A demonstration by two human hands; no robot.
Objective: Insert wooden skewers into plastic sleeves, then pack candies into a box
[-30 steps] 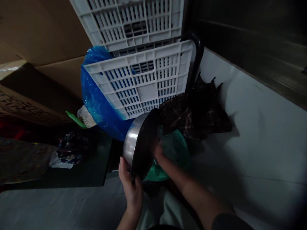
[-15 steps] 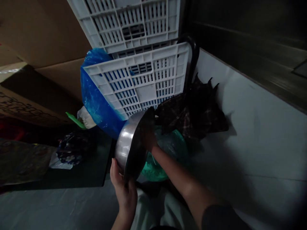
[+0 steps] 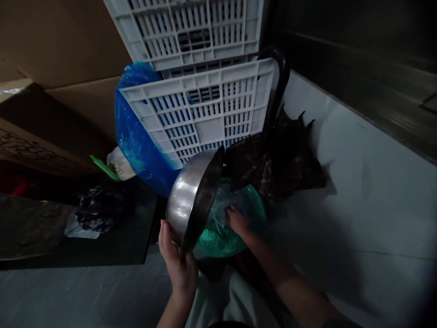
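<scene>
Here, the left hand (image 3: 178,269) grips the lower rim of the metal bowl (image 3: 184,196), tilted just beyond it, rim slanting up and right, mouth toward the right hand (image 3: 237,221). That hand, nearer the green container (image 3: 218,248), half-curls at clear plastic (image 3: 219,207); whether it grips any, I cannot tell.

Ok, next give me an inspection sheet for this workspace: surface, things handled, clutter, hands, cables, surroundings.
Surface: dark flat top at left, bearing a floral bundle.
Things handled: metal bowl, held tilted, opening toward the right; clear plastic; green plastic.
Clutter: blue plastic bag, dark plaid fabric.
Hands: left hand grips the bowl's lower end; right hand at the clear plastic, grip unclear.
Cables: nothing seen.
Surroundings: white slatted crates, cardboard boxes; dim light.
</scene>
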